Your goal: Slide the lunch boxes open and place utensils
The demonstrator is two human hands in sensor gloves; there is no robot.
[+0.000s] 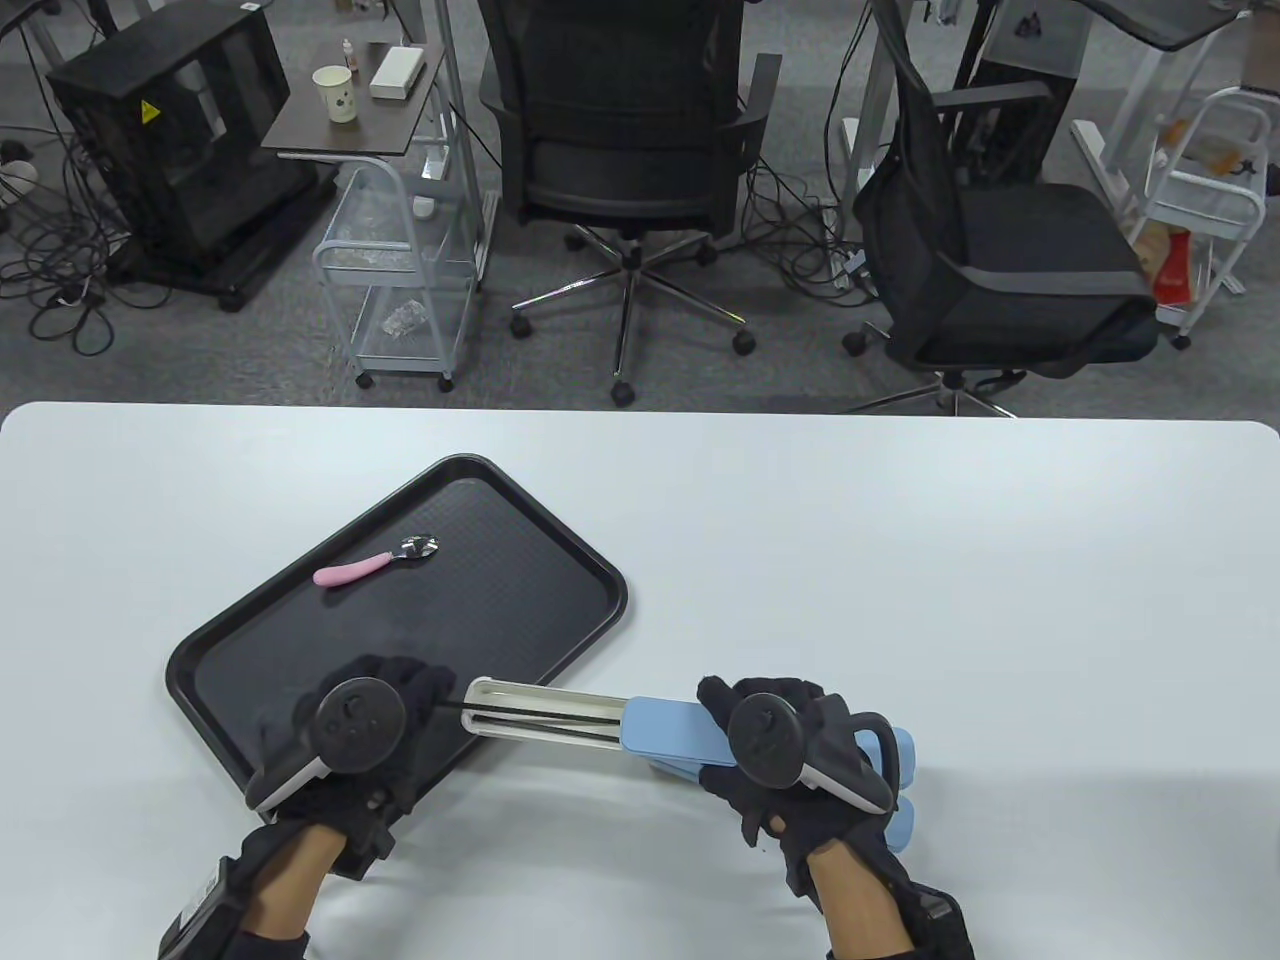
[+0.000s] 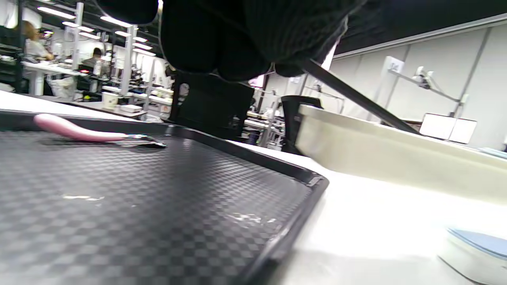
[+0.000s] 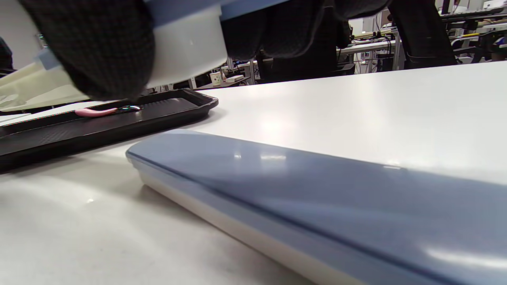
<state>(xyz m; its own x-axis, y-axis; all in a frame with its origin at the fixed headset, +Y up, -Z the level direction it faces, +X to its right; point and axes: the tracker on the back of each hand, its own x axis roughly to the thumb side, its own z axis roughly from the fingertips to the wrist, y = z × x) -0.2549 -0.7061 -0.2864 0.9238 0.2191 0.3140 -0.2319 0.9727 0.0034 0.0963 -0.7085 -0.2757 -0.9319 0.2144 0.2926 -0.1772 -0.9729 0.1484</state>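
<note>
right hand (image 1: 790, 745) grips the half-open blue case (image 1: 660, 725); left hand (image 1: 365, 725) apparently pinches black chopsticks (image 1: 540, 718).

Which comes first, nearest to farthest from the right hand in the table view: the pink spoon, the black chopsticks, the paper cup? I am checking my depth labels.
1. Black chopsticks: just left of the right hand, in the open case.
2. Pink spoon: farther left and up, on the black tray.
3. Paper cup: far off, on the side table behind.
</note>
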